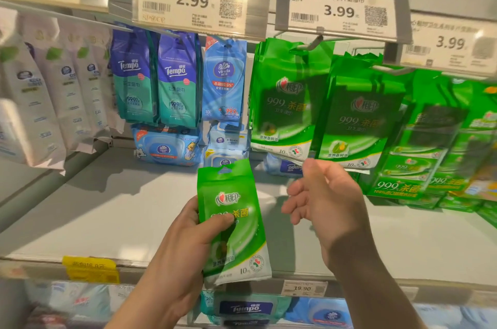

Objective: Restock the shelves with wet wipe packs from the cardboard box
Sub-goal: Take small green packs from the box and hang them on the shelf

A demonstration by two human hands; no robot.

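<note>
- The fingers (pixel 228 218) of the left hand (pixel 183 245) curl round a flat green plastic pack of wet wipes (pixel 232 224), with the thumb pressed on its front.
- The right hand (pixel 322 197) holds nothing; its fingers are loose and a bit bent, just beside the pack.
- The pack is up in front of the pale bare shelf board (pixel 107 207), below the hanging green packs (pixel 282 103) of the same kind.
- It looks light, soft and squishy, and its shiny skin may be slippery.
- The top has a small hole for hanging, so the best place to hold it is probably near the top edge, to steer that hole onto the metal hook (pixel 309 45).
- The blue and teal packs (pixel 158 78) to the left look smooth and puffy too.
- The white price tags (pixel 338 10) above look stiff and flat.
</note>
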